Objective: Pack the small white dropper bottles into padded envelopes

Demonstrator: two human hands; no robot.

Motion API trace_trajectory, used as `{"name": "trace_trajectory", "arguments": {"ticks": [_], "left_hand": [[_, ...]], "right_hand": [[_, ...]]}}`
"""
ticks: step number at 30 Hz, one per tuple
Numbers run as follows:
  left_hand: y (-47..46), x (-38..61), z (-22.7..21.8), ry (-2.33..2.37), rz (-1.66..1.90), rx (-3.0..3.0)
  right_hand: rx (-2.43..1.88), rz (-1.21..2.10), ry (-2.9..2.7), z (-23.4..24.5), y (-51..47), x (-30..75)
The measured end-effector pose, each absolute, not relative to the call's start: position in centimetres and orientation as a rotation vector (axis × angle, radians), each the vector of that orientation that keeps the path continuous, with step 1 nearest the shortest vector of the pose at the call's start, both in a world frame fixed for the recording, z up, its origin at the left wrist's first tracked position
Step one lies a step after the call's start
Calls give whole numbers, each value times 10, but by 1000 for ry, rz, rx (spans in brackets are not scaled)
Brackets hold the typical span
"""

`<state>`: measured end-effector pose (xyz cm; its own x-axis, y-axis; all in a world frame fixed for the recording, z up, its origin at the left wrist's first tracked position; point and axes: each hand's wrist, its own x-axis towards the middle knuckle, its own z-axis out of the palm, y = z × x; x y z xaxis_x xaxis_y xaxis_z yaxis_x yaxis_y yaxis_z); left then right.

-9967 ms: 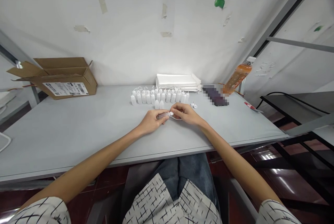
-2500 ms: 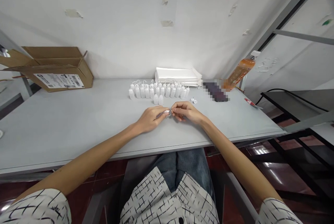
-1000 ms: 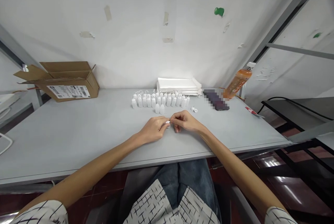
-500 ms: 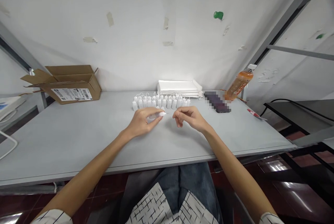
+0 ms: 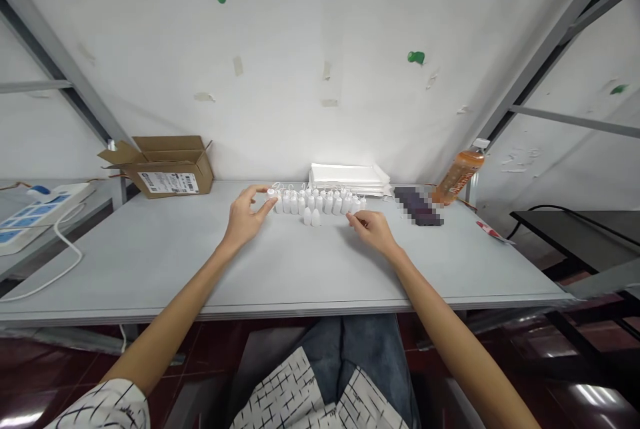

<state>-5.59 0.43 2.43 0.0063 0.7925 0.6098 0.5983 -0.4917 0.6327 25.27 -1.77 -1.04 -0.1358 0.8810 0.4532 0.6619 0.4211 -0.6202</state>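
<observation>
We've got a small white bottle (image 5: pixel 271 194) pinched in our left hand (image 5: pixel 244 218), bottle row (image 5: pixel 311 202) just right of it. Our right hand (image 5: pixel 376 232) is curled near the row, can't tell if it's holding anything.

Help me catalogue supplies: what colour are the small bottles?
The small bottles are white, shown in the head view.

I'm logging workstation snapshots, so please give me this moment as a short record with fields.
Left hand: thumb and fingers about a small white bottle at the group's left end; grip or release unclear
Right hand: fingers curled, near the group's right end; contents hidden
Bottle group: small, white, close together
Front pair: two white bottles
Behind group: white stack
Table left: open cardboard box
Table right: pixelated dark object, orange drink bottle
</observation>
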Motion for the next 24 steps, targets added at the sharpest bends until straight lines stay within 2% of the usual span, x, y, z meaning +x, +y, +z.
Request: {"name": "trace_trajectory", "arguments": {"ticks": [5, 10, 19, 24], "left_hand": [[6, -61, -5, 1538, 1423, 1839], [13, -57, -21, 1635, 1245, 1858], [14, -63, -19, 1767, 1076, 1900], [-7, -70, -4, 2022, 824, 1935]], "right_hand": [[-1368, 139, -1954, -12, -19, 251], [-1435, 37, -1947, -17, -21, 247], [-1436, -29, -1953, -20, -21, 247], [-1409, -120, -1853, -19, -19, 251]]}}
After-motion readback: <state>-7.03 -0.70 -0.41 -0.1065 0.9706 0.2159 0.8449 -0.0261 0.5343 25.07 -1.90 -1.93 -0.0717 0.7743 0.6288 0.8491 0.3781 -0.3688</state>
